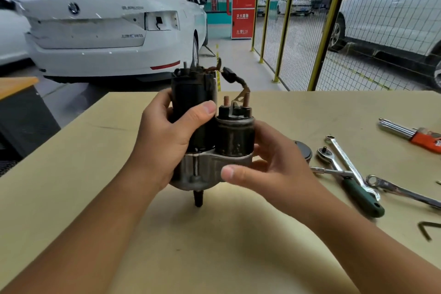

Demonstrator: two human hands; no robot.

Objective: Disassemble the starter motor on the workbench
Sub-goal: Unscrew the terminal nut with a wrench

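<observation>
Gripping starter motor upright over table: left hand fingers wrap housing, right hand fingers curl on base; likely heavy, greasy

White car and red cabinet stand behind yellow-posted mesh fence

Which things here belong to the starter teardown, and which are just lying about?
In the job:
- starter motor, held upright in both hands
- left hand round the black body
- right hand at the solenoid and housing

Lying on the bench, untouched:
- ratchet
- two spanners
- hex key set
- loose hex key
- round dark cap
</observation>
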